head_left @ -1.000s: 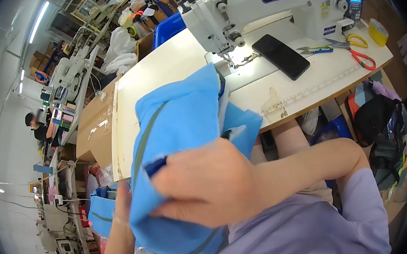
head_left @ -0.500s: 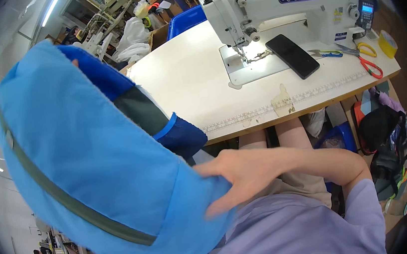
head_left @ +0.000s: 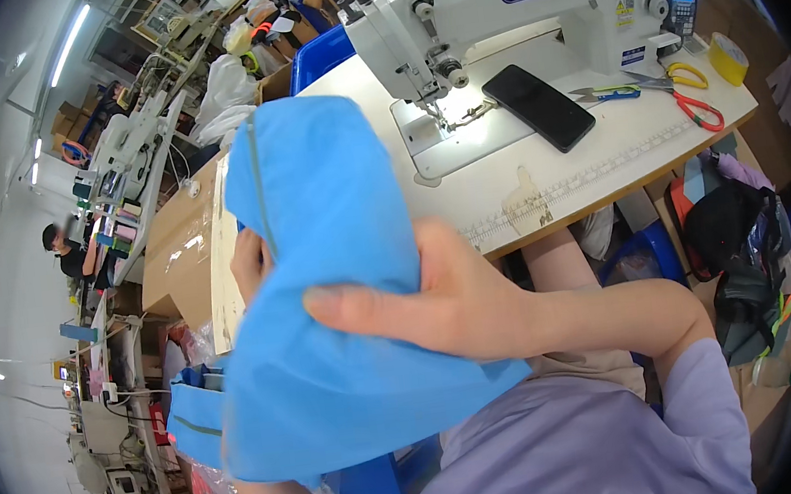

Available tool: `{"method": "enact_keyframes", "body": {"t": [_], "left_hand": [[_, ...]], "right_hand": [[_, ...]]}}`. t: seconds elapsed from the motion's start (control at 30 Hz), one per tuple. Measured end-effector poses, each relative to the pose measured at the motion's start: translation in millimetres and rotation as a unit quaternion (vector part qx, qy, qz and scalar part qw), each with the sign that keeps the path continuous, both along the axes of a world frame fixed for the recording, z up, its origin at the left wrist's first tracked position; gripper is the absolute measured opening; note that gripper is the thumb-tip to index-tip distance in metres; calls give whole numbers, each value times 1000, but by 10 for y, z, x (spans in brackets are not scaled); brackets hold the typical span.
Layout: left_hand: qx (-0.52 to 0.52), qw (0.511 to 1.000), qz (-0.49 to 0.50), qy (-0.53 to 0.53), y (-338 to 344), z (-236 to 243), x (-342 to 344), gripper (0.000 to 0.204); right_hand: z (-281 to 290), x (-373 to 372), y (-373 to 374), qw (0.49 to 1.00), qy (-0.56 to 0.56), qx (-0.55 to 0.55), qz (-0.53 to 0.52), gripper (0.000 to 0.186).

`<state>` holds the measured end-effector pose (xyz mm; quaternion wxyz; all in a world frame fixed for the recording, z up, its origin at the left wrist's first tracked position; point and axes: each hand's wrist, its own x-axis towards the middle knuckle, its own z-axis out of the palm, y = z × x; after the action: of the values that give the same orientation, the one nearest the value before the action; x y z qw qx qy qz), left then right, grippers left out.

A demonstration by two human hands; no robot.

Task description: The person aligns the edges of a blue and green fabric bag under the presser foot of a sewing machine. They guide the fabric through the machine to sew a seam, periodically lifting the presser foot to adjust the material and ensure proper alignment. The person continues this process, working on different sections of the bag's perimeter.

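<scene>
A light blue fabric piece (head_left: 309, 169) with a narrow olive strip hangs folded in front of the table's left part. My right hand (head_left: 421, 303) grips its middle, thumb pressed across the cloth and the other fingers hidden. At its left side my left hand (head_left: 251, 263) shows a few curled fingers on the fabric, the rest covered by it. Beyond the hands stands a white sewing machine (head_left: 515, 9) on the pale table (head_left: 449, 202), lamp lit at the needle.
A black phone (head_left: 539, 109), scissors (head_left: 692, 109) and yellow tape (head_left: 727, 60) lie right on the tabletop. More blue fabric (head_left: 195, 416) rests at lower left. Bags and straps (head_left: 726, 239) are piled at right. A seated person (head_left: 64, 251) is among machines at far left.
The fabric swung up and out to the left half a second ago; now it is folded over near the middle. My right hand has moved from its lower edge onto its middle.
</scene>
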<state>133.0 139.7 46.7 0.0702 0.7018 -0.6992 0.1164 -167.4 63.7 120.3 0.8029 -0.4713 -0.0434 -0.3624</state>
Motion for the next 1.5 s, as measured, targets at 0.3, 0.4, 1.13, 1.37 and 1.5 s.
{"method": "enact_keyframes", "body": {"t": [0.3, 0.4, 1.13, 1.37, 1.5], "left_hand": [[-23, 985, -69, 155, -1006, -461, -65, 57], [-6, 996, -10, 85, -1002, -712, -213, 57], [114, 987, -112, -3, -1954, -521, -788, 61], [62, 983, -165, -49, -2309, -872, -584, 51], [104, 988, -111, 28, -2595, -788, -698, 41]], "right_hand": [[107, 1188, -67, 908, 125, -399, 5, 57], [-384, 952, -470, 856, 174, -474, -113, 45], [-1217, -272, -544, 911, 117, -335, -210, 50], [-1303, -195, -656, 880, 163, -364, -258, 40], [-1269, -193, -749, 862, 184, -384, -276, 39]]}}
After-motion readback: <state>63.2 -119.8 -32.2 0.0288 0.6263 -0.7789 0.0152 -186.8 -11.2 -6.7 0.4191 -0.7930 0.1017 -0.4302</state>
